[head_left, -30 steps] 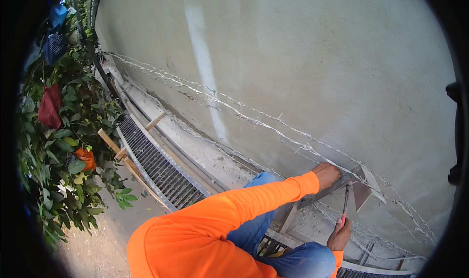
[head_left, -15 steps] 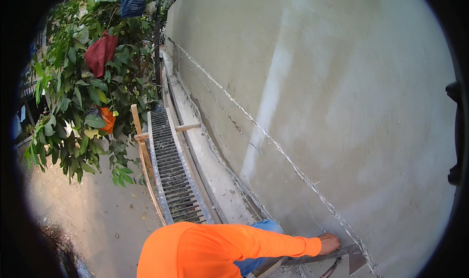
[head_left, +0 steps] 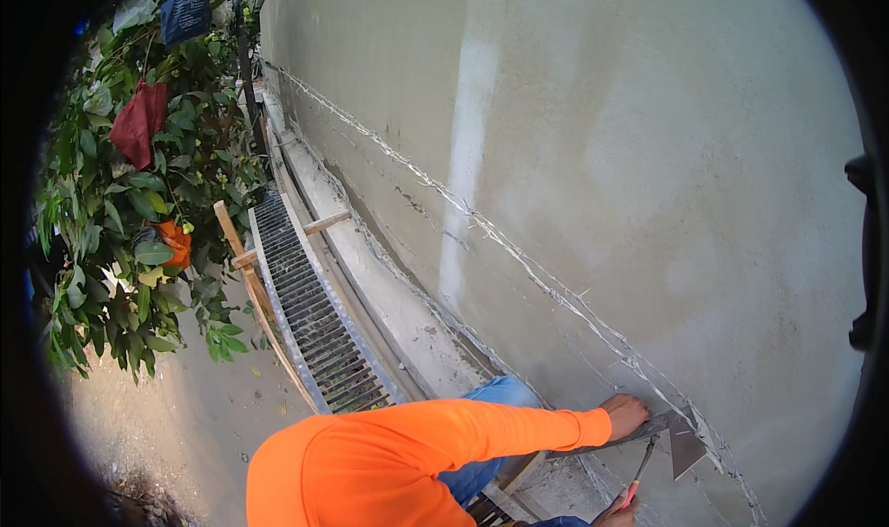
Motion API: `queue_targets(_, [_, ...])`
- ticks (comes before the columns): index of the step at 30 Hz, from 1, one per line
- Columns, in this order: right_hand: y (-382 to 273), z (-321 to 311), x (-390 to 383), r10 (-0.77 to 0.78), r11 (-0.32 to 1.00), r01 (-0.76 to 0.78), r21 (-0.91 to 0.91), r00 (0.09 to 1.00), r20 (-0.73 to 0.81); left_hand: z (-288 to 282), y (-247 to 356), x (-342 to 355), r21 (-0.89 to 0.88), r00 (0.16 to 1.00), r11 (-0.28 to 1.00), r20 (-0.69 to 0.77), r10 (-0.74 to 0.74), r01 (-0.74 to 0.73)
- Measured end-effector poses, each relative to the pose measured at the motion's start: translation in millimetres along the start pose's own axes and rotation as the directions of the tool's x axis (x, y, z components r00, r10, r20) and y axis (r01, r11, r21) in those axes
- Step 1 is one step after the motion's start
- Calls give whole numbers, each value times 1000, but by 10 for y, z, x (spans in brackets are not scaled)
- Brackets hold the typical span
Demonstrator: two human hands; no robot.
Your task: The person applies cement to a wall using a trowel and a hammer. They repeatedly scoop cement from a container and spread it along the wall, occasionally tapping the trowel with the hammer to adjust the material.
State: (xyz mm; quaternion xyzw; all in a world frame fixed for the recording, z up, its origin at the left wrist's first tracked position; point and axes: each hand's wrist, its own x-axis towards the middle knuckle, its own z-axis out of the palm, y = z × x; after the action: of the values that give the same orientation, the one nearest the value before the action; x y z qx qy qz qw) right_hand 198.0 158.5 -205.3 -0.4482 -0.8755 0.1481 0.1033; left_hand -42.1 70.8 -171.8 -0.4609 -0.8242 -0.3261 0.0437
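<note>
My left arm, in an orange sleeve, reaches across to the lower right. At its end my left hand point(head_left: 628, 417) is closed, its fingers curled at a dark flat bar point(head_left: 604, 445) beside the wall. Just below, my right hand point(head_left: 615, 512) is partly cut off by the lower edge. It grips a red-handled tool point(head_left: 632, 492) whose thin metal shaft points up toward the bar; the tool's kind is not clear. Right of the shaft sits a brown triangular plate point(head_left: 685, 447). Barbed wire point(head_left: 556, 291) runs down past my left hand to that plate.
A tall grey plastered wall point(head_left: 667, 203) fills the right side. Along its foot runs a concrete ledge point(head_left: 389, 295). A slatted metal ladder-like walkway point(head_left: 319, 319) and wooden strips point(head_left: 264, 309) lie left of it, above the ground. A leafy tree point(head_left: 148, 203) with hung bags stands far left.
The view has shifted, so wall, walkway and tree sit further left. My right hand with the red-handled tool has come into view below my left hand, which stays at the bar.
</note>
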Motion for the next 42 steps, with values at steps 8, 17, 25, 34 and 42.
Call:
queue_targets(8, [69,191,96,-619,-123,-888,443,417,665,12,20,-16,-19,1000,1000,-25,4,-4])
queue_targets(17, [388,157,172,-280,926,292,239,956,-84,157,-37,6,17,998,1000,-64,23,-22])
queue_targets(25, [288,244,178,-339,482,-202,853,854,395,50,-24,-21,9,999,1000,-47,16,-16])
queue_targets(34, [219,64,208,-245,731,-255,633,768,592,-27,-78,2,97,993,990,-35,109,-105])
queue_targets(42, [136,256,54,-162,904,161,396,986,-30,-93,-99,93,146,991,983,86,100,-112])
